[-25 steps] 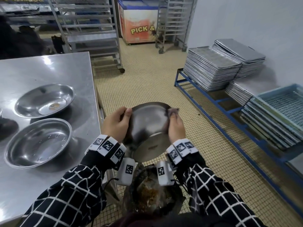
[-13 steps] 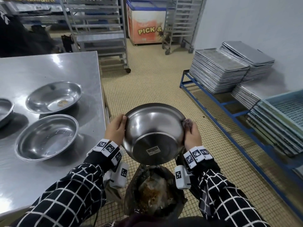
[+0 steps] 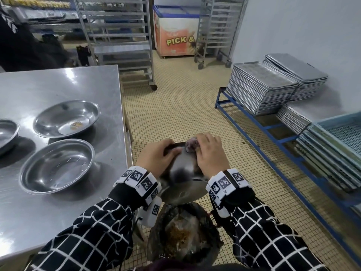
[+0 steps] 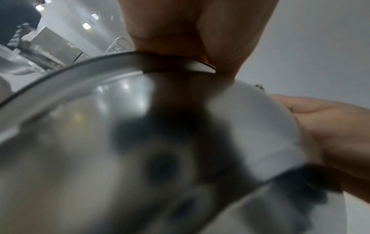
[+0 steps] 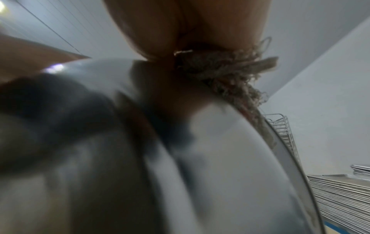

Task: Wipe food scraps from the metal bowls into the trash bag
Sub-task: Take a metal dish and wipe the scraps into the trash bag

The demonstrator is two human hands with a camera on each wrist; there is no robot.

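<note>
I hold a metal bowl [image 3: 183, 173] tipped steeply, bottom toward me, over the black trash bag [image 3: 185, 235], which holds brown scraps. My left hand [image 3: 158, 159] grips the bowl's far rim [image 4: 100, 66] on the left. On the right my right hand [image 3: 211, 155] grips the rim together with a greyish rag [image 3: 191, 145], seen frayed in the right wrist view as the rag [image 5: 226, 71] pinched against the bowl [image 5: 200, 158]. The bowl's inside is hidden from me.
Two metal bowls [image 3: 66, 119] [image 3: 57, 166] sit on the steel table [image 3: 58, 85] at left, a third bowl [image 3: 7, 133] at the edge. Stacked baking trays [image 3: 259, 87] and blue crates [image 3: 340, 141] rest on a blue rack at right. Wheeled racks [image 3: 121, 36] stand behind.
The bowl has tipped further forward and both hands have slid up onto its far rim, closer together. The rag now sits at the top of the rim.
</note>
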